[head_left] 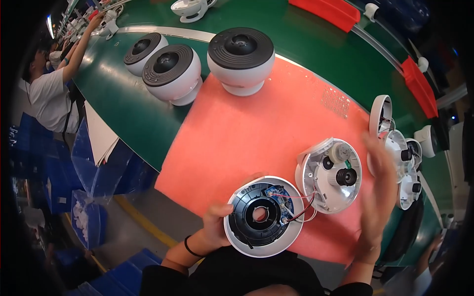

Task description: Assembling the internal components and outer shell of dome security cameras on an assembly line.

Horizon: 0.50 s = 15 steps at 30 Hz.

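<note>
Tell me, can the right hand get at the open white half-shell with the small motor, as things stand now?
Probably yes: the right hand hovers blurred just beside the half-shell, with nothing between them; only thin wires run off its other side.

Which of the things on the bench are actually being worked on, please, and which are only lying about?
In hand: left hand gripping the open shell half; wired rear half; right hand, blurred, beside it.

Lying about: three closed domes, red trays, unfinished units.

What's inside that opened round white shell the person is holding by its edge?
Inside the white shell, held by the left hand, sit a black ring with a central hole and a small blue circuit board with red wires. Anything beneath the ring is hidden.
</note>
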Motion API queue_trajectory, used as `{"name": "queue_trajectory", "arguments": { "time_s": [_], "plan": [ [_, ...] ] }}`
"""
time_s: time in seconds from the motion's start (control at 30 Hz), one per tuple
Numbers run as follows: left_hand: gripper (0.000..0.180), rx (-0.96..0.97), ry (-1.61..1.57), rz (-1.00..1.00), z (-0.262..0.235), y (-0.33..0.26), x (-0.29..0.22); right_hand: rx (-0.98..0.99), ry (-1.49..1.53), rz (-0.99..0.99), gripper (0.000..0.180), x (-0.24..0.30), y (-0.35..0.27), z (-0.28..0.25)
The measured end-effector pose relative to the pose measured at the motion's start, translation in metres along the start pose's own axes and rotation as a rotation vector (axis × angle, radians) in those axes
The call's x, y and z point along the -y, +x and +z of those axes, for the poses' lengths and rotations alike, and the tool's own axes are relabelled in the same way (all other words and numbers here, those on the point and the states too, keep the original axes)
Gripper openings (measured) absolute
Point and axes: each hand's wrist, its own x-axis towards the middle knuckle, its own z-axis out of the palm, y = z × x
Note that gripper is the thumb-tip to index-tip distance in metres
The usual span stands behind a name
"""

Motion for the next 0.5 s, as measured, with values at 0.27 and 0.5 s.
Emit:
{"name": "queue_trajectory", "arguments": {
  "time_s": [0.27,0.5],
  "plan": [
    [0.095,0.193,0.539,0.185,0.048,0.010,0.018,0.205,-0.355,-0.635,0.039,0.016,-0.046,0.056],
    [0.060,0.361,0.795,0.130,0.059,0.053,0.040,0.280,0.526,-0.259,0.033,-0.036,-0.096,-0.018]
  ]
}}
